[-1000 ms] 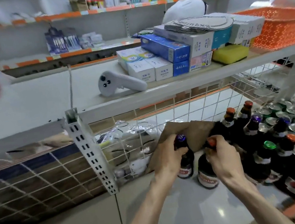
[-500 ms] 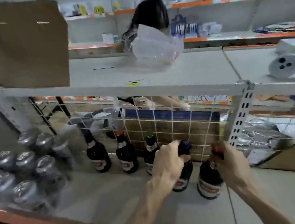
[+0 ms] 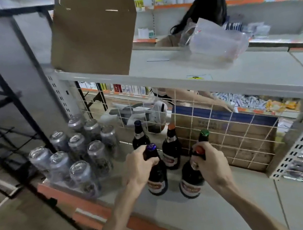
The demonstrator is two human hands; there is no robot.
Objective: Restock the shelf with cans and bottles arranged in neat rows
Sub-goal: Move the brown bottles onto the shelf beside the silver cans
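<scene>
I count five dark bottles (image 3: 170, 151) on the shelf (image 3: 233, 211): three at the back, one in my left grip (image 3: 141, 164), one in my right grip (image 3: 210, 163). Nine silver cans (image 3: 97, 154) stand in three rows of three.

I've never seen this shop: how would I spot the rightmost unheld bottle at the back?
On the lower shelf, right of the silver cans, three bottles stand along the wire grid at the back. The rightmost bottle rises behind the right hand, which grips a red-capped bottle. It alone has a green cap.
</scene>
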